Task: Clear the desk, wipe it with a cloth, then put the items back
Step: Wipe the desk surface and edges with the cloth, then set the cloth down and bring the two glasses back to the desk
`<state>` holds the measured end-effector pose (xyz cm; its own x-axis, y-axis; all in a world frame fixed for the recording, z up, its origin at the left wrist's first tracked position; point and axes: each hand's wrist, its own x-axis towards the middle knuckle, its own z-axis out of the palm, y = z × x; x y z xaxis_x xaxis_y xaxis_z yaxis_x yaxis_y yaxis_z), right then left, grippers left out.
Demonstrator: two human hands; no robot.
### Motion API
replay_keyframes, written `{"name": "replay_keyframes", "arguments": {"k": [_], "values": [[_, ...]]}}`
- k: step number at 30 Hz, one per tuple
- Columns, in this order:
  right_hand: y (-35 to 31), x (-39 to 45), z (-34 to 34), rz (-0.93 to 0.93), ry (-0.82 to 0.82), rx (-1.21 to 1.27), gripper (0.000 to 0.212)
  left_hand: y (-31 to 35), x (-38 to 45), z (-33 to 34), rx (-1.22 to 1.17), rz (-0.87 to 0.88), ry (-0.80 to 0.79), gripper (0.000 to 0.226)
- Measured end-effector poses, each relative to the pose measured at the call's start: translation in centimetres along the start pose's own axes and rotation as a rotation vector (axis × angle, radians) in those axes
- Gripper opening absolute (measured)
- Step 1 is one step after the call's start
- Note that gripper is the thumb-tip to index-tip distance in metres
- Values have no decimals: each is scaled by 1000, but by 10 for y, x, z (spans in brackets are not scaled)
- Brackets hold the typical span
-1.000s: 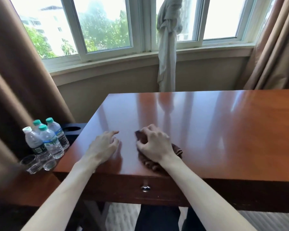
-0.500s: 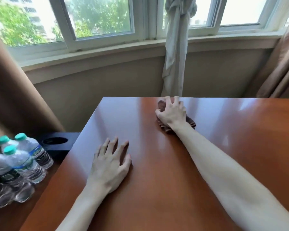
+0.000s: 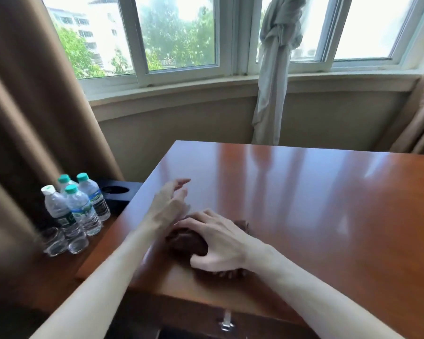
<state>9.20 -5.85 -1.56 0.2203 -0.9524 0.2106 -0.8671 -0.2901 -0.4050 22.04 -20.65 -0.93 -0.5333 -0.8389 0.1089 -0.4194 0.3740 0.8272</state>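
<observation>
A: Where is the cloth?
B: The crumpled dark brown cloth (image 3: 186, 243) lies on the glossy reddish-brown wooden desk (image 3: 316, 216), near its front left corner; the right hand (image 3: 218, 243) sits on top of it, fingers curled over the bunched fabric and gripping it.

A: And the other hand?
B: The left hand (image 3: 168, 206) is just beside the cloth on its far-left side, fingers straight and loose, holding nothing; it is blurred, so I cannot tell whether the palm touches the desk.

A: What stands off the desk?
B: Four clear plastic water bottles (image 3: 76, 209), three with green caps and one with a white cap, stand together on a lower surface to the left; two short clear drinking glasses (image 3: 59, 241) sit just in front of them; a black square holder with a round opening (image 3: 115, 192) is behind, against the desk's edge.

A: Anything below?
B: A metal drawer handle (image 3: 227, 322) shows on the desk's front.
</observation>
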Motion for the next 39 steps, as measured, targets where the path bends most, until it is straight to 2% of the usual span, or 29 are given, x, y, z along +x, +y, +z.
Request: {"name": "replay_keyframes", "arguments": {"k": [1, 3, 5, 6, 7, 9, 11, 13, 17, 22, 26, 28, 33, 36, 39], "values": [[-10, -15, 1, -16, -11, -6, 76, 2, -10, -4, 17, 11, -88, 29], [-16, -39, -1, 114, 56, 26, 82, 4, -33, -8, 50, 24, -253, 25], [-15, -54, -6, 281, 101, 67, 82, 10, -61, -12, 57, 62, -339, 26], [-16, -58, -7, 306, 101, 72, 82, 12, -76, -14, 38, 90, -368, 27], [-18, -61, -7, 310, 90, 87, 82, 13, -91, -15, 36, 130, -393, 32], [-24, -66, -4, 304, 54, 111, 86, 12, -117, -18, 156, 244, -419, 55], [-33, -72, 2, 311, 70, 87, 84, 7, -135, -22, 330, 339, -401, 81], [-45, -78, 10, 313, 149, 46, 72, -1, -143, -24, 413, 399, -341, 89], [-67, -70, 28, 293, 253, 11, 56, -9, -148, -43, 351, 454, -279, 76], [-79, -20, 51, 239, 179, 14, 52, -30, -145, -90, 384, 404, -258, 70], [-84, 43, 61, 242, 110, -80, 66, -51, -116, -128, 427, 305, -182, 54], [-83, 68, 63, 256, 85, -121, 71, -56, -98, -143, 446, 247, -193, 44], [-85, 92, 63, 238, 10, -124, 65, -59, -84, -158, 419, 209, -227, 43], [-100, 85, 70, 177, 1, -91, 70, -71, -109, -166, 339, 221, -192, 46], [-126, 85, 84, 99, 25, -54, 65, -88, -137, -184, 299, 217, -149, 49]]}}
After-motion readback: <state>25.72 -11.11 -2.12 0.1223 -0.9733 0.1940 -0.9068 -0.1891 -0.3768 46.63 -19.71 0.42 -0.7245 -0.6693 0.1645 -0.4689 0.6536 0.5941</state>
